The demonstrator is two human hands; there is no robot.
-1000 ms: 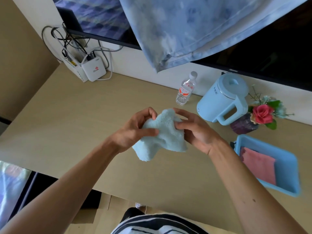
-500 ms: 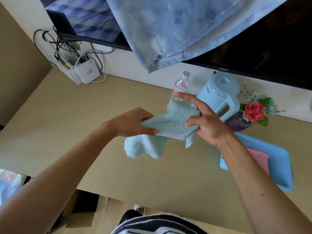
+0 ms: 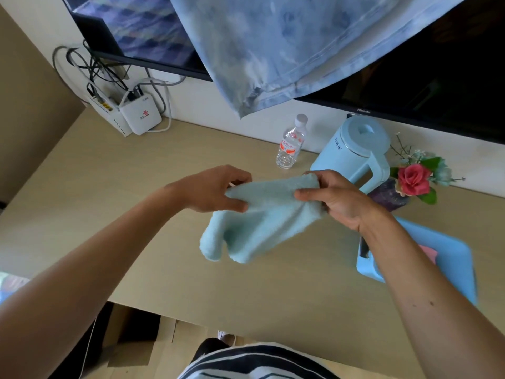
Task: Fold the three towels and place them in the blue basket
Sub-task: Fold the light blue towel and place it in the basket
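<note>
Fluffy light-blue towel (image 3: 262, 214) hangs crumpled; pink towel (image 3: 429, 254) lies in blue basket (image 3: 455, 269)

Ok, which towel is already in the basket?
The pink towel: it lies in the blue basket, with only a corner showing. The light blue towel is off the table, pinched between the left hand and the right hand.

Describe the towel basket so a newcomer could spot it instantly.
On the beige desk, look at the right end, below the dark TV. In front of the pale blue kettle and the pink rose lies the blue basket: a shallow, brighter-blue tray with a pink towel inside.
</note>
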